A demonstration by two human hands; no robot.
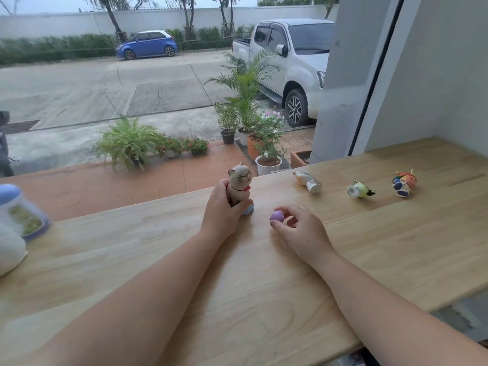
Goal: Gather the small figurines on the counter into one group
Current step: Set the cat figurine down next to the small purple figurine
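Observation:
On the wooden counter [264, 286], my left hand [220, 211] grips a beige cat figurine [239, 184] with a red bow, standing upright near the window edge; a small blue piece [248, 208] shows by its base. My right hand [301, 229] pinches a small purple figurine [277, 215] just to the right of the cat. Further right lie three more: a white bird-like figurine [307, 181] on its side, a green-and-white figurine [359, 191], and an orange, multicoloured figurine [404, 183].
A blurred white and blue container [18, 215] stands at the counter's left end. A large window runs along the far edge, a white wall closes the right corner. The counter's near edge drops off at lower right.

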